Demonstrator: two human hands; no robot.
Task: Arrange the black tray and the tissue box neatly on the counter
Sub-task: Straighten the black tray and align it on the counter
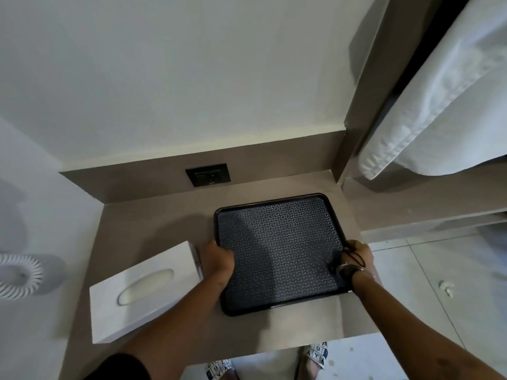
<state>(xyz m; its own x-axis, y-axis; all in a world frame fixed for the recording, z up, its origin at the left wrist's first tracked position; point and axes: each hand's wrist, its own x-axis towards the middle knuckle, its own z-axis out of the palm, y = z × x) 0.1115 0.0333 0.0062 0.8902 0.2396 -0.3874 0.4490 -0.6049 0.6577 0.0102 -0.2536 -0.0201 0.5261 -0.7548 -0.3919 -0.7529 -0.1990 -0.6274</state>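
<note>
Now both hands grip the black tray (pixel 279 250) by its side edges, tissue box (pixel 142 292) just left.

textured black tray (pixel 279 250), matt counter (pixel 153 226)

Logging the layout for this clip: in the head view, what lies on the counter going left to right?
tissue box → left hand, gripping the tray's left edge → black tray → right hand, gripping the tray's right edge.
</note>
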